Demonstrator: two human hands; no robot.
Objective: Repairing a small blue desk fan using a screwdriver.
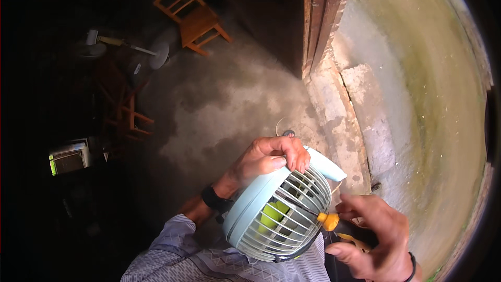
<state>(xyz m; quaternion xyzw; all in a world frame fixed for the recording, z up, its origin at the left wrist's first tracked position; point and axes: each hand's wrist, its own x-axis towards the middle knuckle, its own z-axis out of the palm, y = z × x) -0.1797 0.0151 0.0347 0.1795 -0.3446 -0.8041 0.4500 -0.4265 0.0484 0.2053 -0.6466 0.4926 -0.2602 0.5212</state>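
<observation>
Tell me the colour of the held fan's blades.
The blades are yellow-green, best seen in the head view.

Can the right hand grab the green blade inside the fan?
Probably not: the cage covers the green blade, and the gaps between its bars look too narrow for the right hand.

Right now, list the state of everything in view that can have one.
Light-blue fan: held tilted, grille on.
Green blades: behind the grille.
Yellow-handled tool: grip end outside the grille, far end hard to make out.
Left hand: closed on the fan's edge.
Right hand: open, blurred, fingers near the tool.
Wooden chair: upright.
</observation>
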